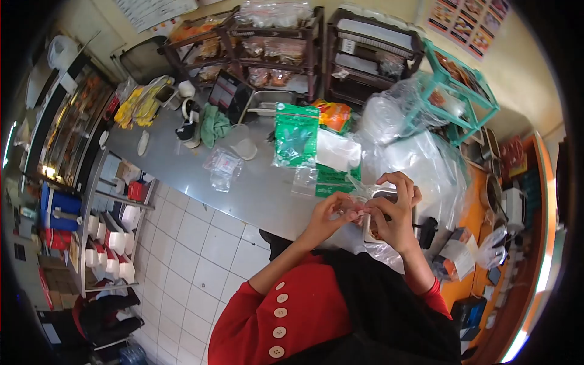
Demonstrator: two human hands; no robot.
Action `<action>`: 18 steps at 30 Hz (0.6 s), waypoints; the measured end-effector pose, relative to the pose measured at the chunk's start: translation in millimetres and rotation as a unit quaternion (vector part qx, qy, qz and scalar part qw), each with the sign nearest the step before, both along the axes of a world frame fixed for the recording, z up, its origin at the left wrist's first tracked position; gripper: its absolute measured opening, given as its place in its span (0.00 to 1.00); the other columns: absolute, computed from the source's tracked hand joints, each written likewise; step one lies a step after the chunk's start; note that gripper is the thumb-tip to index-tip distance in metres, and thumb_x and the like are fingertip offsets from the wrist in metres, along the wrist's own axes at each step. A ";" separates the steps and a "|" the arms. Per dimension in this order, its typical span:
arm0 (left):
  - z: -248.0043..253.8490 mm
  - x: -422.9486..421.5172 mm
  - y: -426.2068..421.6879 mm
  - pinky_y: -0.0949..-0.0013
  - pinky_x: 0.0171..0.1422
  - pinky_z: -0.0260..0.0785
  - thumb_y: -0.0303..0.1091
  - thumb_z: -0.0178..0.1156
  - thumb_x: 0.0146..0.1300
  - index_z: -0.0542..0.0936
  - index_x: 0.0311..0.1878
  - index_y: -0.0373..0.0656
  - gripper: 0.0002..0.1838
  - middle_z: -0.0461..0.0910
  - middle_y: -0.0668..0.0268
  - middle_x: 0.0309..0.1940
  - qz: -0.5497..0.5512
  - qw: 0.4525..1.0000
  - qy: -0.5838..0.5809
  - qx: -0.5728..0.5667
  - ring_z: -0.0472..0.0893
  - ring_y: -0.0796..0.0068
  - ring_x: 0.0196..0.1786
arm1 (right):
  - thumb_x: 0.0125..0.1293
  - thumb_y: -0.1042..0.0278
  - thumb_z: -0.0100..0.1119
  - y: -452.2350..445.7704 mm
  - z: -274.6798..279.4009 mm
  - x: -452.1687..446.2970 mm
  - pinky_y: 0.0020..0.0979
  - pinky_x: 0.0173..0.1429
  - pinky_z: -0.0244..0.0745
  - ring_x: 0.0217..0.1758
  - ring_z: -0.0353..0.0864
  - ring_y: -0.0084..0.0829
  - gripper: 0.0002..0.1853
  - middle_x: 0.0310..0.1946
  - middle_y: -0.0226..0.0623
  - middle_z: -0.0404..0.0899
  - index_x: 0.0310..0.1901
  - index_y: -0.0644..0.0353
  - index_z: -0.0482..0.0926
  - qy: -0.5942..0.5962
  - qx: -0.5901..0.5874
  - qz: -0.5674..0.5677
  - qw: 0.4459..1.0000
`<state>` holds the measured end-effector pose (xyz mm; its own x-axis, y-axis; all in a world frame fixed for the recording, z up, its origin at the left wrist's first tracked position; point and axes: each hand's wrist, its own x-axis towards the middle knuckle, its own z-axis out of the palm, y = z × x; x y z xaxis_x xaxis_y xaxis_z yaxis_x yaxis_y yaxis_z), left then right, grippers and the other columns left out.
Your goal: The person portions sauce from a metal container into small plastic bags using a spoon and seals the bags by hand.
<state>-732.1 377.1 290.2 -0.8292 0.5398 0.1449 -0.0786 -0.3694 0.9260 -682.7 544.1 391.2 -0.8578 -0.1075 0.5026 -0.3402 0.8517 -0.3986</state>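
Observation:
My left hand (pixel 336 214) and my right hand (pixel 395 210) meet fingertip to fingertip over the counter's near edge. Both pinch a small clear plastic bag (pixel 360 196), whose contents I cannot make out. Just under my right hand sits a rectangular container (pixel 369 236) with brownish food in it, partly covered by the hand. Beyond the hands lie green printed packets (pixel 296 135) and a white packet (pixel 338 151).
Large clear plastic bags (pixel 420 164) pile up at the right. A steel counter (pixel 182 155) runs left, bearing a green cloth (pixel 214 125), a plastic cup (pixel 243 146) and a tablet (pixel 230 96). Brown crates (pixel 319 48) stack behind; a teal rack (pixel 462 91) stands back right.

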 end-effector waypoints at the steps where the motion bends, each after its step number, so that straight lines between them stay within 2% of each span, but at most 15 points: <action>1: 7.2 -2.7 -9.8 0.73 0.56 0.69 0.26 0.65 0.60 0.73 0.51 0.38 0.17 0.79 0.65 0.44 0.027 1.000 0.011 0.008 0.77 0.78 0.51 | 0.41 0.75 0.66 -7.7 0.6 -9.5 0.45 0.61 0.46 0.61 0.65 0.39 0.11 0.50 0.32 0.70 0.29 0.48 0.83 -0.006 -0.003 0.025 1.000; 4: 13.5 -17.7 -41.1 0.71 0.53 0.72 0.24 0.62 0.62 0.75 0.51 0.35 0.14 0.80 0.62 0.45 0.086 0.996 0.000 0.039 0.79 0.75 0.50 | 0.42 0.73 0.68 -36.9 -6.5 -39.2 0.43 0.60 0.46 0.60 0.66 0.35 0.11 0.51 0.31 0.70 0.30 0.48 0.83 -0.006 -0.024 0.056 0.998; 5: 15.6 -25.3 -51.6 0.71 0.52 0.74 0.23 0.61 0.63 0.75 0.51 0.35 0.13 0.80 0.61 0.45 0.101 0.994 -0.009 0.051 0.79 0.73 0.50 | 0.45 0.74 0.70 -51.1 -6.3 -48.2 0.40 0.59 0.50 0.56 0.70 0.31 0.10 0.47 0.31 0.75 0.32 0.51 0.83 0.004 -0.054 0.049 0.997; 8: 24.9 -47.0 -92.3 0.71 0.50 0.74 0.25 0.61 0.63 0.77 0.47 0.34 0.10 0.81 0.60 0.43 0.154 0.985 -0.050 0.059 0.81 0.72 0.46 | 0.47 0.74 0.71 -99.0 -34.7 -78.1 0.36 0.57 0.55 0.49 0.75 0.30 0.10 0.40 0.32 0.79 0.34 0.55 0.83 0.059 -0.238 -0.020 0.969; 9: 26.9 -54.7 -103.5 0.71 0.50 0.74 0.25 0.62 0.63 0.77 0.46 0.34 0.10 0.81 0.59 0.43 0.178 0.981 -0.041 0.058 0.81 0.72 0.45 | 0.50 0.76 0.71 -118.9 -41.6 -87.5 0.31 0.55 0.58 0.43 0.76 0.29 0.08 0.34 0.33 0.82 0.33 0.60 0.83 0.032 -0.376 -0.032 0.925; 12: 28.5 -77.6 -139.1 0.69 0.51 0.75 0.23 0.61 0.62 0.78 0.45 0.33 0.09 0.81 0.58 0.42 0.233 0.970 -0.023 0.058 0.81 0.71 0.45 | 0.53 0.75 0.70 -156.2 -63.5 -116.0 0.31 0.55 0.59 0.40 0.76 0.27 0.06 0.32 0.32 0.83 0.33 0.61 0.83 -0.084 -0.508 0.011 0.857; 13: 27.0 -85.4 -151.8 0.67 0.52 0.76 0.21 0.61 0.62 0.78 0.45 0.32 0.09 0.81 0.57 0.43 0.238 0.969 -0.019 0.062 0.81 0.70 0.47 | 0.55 0.74 0.70 -169.5 -67.2 -126.6 0.30 0.53 0.59 0.38 0.76 0.26 0.05 0.30 0.32 0.83 0.32 0.62 0.82 -0.088 -0.528 0.012 0.845; 16: 24.8 -112.6 -189.2 0.67 0.51 0.77 0.20 0.61 0.62 0.77 0.46 0.31 0.10 0.80 0.56 0.44 0.233 0.970 -0.003 0.066 0.81 0.69 0.48 | 0.55 0.73 0.70 -205.6 -60.5 -158.7 0.30 0.50 0.58 0.35 0.76 0.25 0.05 0.30 0.32 0.82 0.30 0.61 0.82 -0.059 -0.479 0.039 0.875; 18: 25.8 -130.2 -213.0 0.68 0.51 0.76 0.20 0.62 0.61 0.78 0.46 0.31 0.11 0.81 0.56 0.43 0.224 0.973 -0.012 0.057 0.82 0.70 0.46 | 0.57 0.75 0.67 -224.1 -60.5 -179.2 0.30 0.52 0.60 0.36 0.76 0.26 0.04 0.30 0.34 0.80 0.30 0.63 0.80 -0.008 -0.408 0.060 0.911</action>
<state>-862.3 164.1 316.0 -0.9814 0.1044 0.1608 0.0935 -0.4717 0.8768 -861.8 320.0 330.6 -0.8727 0.2032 0.4441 -0.3992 0.2269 -0.8883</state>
